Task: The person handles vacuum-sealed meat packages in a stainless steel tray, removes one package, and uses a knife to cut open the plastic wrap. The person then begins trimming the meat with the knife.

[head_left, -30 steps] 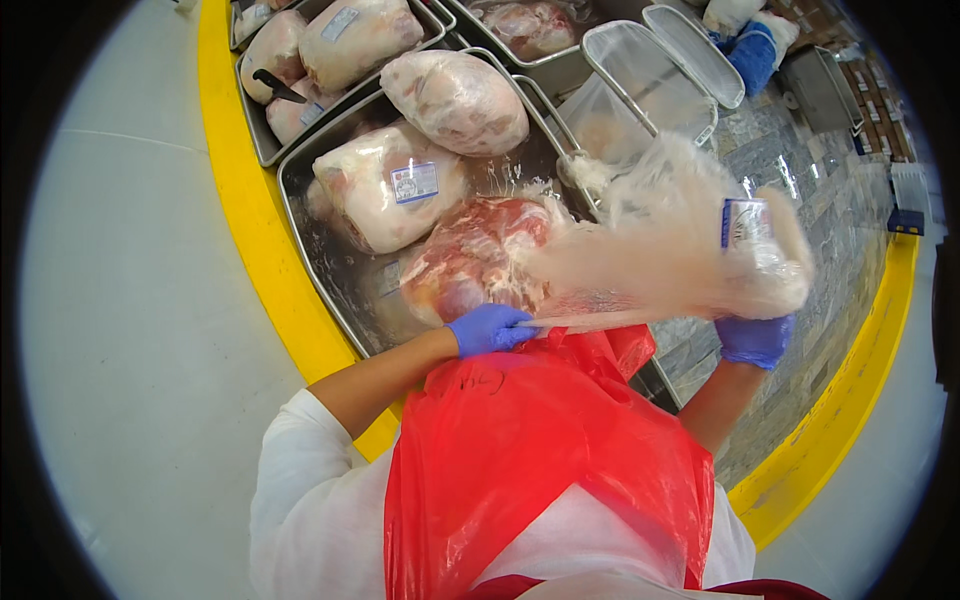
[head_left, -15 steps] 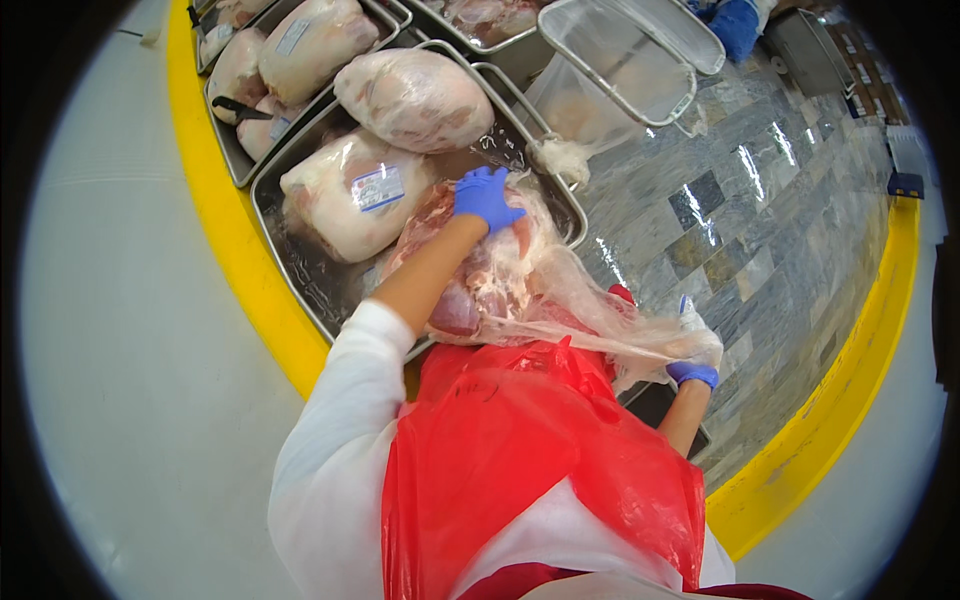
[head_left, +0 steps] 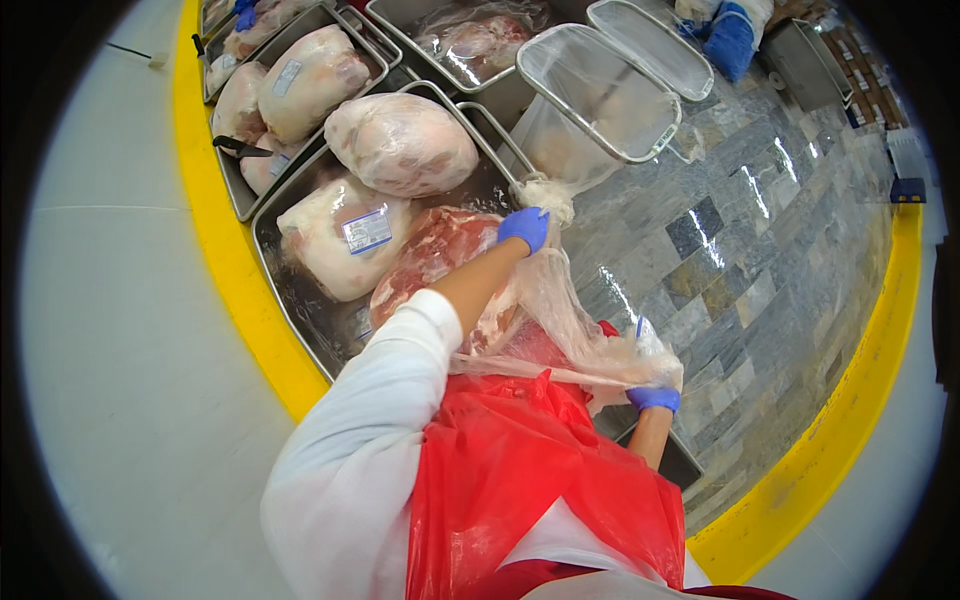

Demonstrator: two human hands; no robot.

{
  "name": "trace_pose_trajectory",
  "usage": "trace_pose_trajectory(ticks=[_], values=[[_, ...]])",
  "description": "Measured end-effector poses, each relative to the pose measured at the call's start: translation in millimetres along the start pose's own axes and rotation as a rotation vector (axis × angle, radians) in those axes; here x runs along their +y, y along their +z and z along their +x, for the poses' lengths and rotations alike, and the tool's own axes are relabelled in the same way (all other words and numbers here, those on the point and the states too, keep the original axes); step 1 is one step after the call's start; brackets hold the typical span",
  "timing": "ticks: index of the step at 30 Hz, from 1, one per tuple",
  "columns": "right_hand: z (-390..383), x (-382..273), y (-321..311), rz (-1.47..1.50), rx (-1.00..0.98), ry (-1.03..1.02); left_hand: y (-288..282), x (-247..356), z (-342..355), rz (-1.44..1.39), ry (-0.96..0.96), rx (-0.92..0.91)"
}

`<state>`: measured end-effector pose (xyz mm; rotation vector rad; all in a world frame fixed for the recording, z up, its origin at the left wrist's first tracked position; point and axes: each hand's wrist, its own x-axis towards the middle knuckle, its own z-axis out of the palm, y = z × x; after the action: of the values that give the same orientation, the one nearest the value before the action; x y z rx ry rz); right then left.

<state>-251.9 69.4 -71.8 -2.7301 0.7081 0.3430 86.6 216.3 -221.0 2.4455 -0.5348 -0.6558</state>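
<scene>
A large piece of raw red meat (head_left: 430, 250) lies unwrapped on top at the near end of a metal tub (head_left: 270, 270). A clear, wet plastic bag (head_left: 565, 315) stretches from its right side toward me. My left hand (head_left: 525, 229), in a blue glove, is closed on the bag's upper part beside the tub's right rim. My right hand (head_left: 655, 385), also gloved, is closed on the other end, lower right; film covers most of its fingers. Farther back in the tub are a wrapped piece with a label (head_left: 335, 235) and another wrapped piece (head_left: 400, 145).
Another tub (head_left: 240, 190) at the left holds wrapped meat, and a black-handled knife (head_left: 242, 147) lies across it. At the right, a metal hoop frame (head_left: 600, 90) carries a clear liner bag with discarded film. A yellow curb (head_left: 240, 300) runs along the left.
My left hand has moved right, off the top of the meat and onto the bag. My right hand has shifted slightly left and nearer, and more of the red meat is bare.
</scene>
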Motion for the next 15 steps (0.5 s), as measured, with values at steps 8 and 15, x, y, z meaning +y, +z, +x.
trace_pose_trajectory(ticks=[8, 15], values=[[35.5, 9.1, 18.1, 0.39, 0.241, 0.001, -95.0, 59.1, -226.3, -0.499, 0.485, -0.526], [29.4, -36.8, -60.9, 0.784, 0.101, -0.028, -141.6, 15.0, -239.1, 0.124, 0.857, -0.124]])
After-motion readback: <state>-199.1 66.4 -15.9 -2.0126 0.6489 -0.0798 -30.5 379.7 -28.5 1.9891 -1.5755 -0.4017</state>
